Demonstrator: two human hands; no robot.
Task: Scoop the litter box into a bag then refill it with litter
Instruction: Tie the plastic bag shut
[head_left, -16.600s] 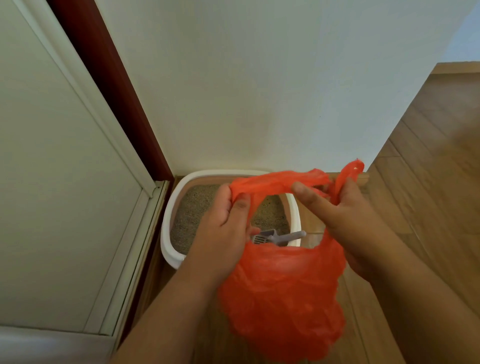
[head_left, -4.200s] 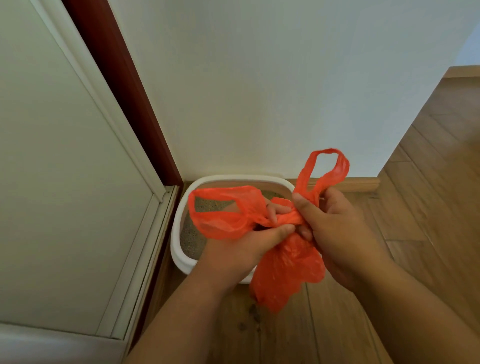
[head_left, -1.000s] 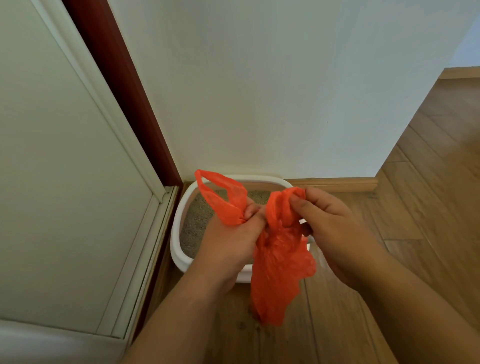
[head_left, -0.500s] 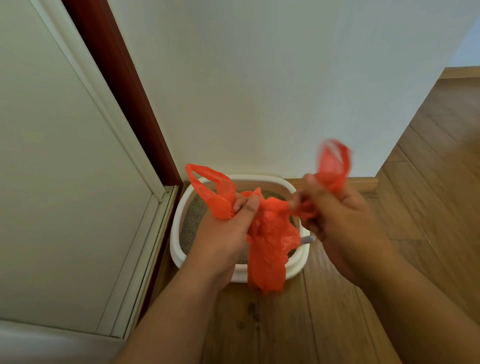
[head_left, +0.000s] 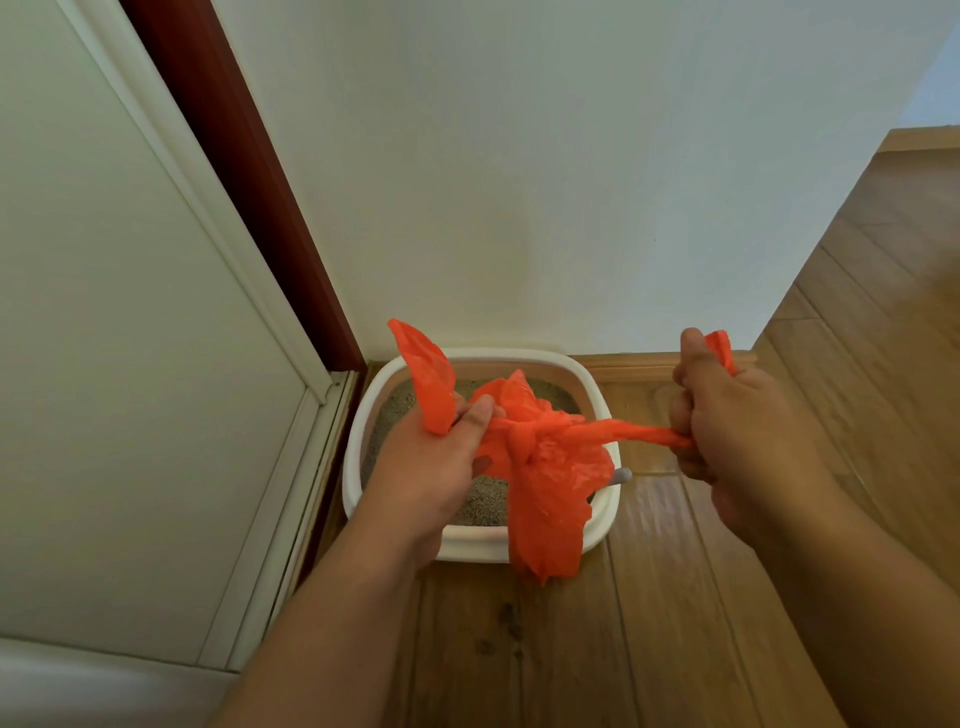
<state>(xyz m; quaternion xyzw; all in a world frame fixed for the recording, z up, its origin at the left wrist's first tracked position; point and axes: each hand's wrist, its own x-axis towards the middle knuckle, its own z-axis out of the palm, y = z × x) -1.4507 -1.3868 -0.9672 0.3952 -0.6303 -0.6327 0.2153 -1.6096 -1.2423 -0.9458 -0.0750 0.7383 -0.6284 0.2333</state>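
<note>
Knotted orange bag (head_left: 545, 467) hangs above the white litter box (head_left: 488, 543).

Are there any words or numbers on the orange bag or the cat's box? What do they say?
None to read.
Orange bag: plain, no print shows; left hand and right hand pull its handles apart.
Litter box: plain white rim, no label in view.
Grey scoop handle: only its tip shows, no marking.
Wall and floor: no signs.
</note>
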